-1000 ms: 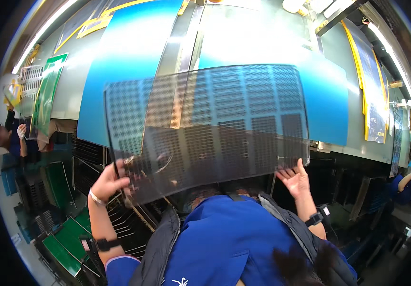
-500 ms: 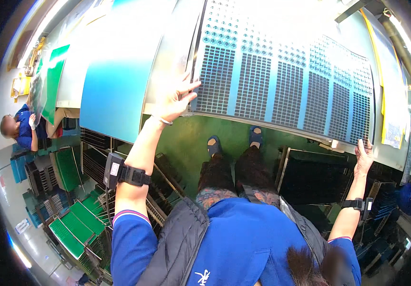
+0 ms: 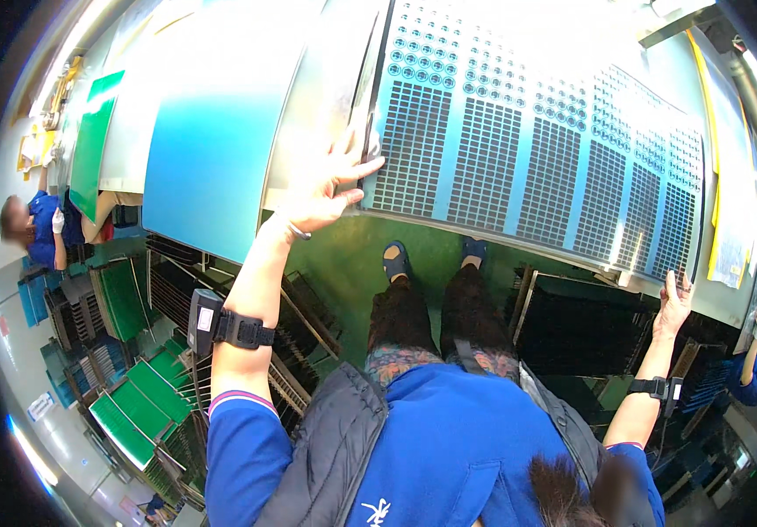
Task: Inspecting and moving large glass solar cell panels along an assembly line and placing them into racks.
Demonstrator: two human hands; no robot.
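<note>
Patterned sheet (image 3: 497,167): at the near edge of the worktop (image 3: 126,167), right of the plain blue board (image 3: 207,149).
Step in hand: seemingly steadying or lining up the sheet.
Next move: probably calls for level, even handling at both ends.
Left hand (image 3: 324,186): fingers partly spread at the sheet's left edge; grip cannot be told.
Right hand (image 3: 673,306): fingertips at the near right corner, slightly parted; pinching or only touching, cannot tell.

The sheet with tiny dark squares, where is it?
The sheet is at the head view's upper right, right of the blue panel, between the left hand at its left edge and the right hand by its near right corner.
</note>
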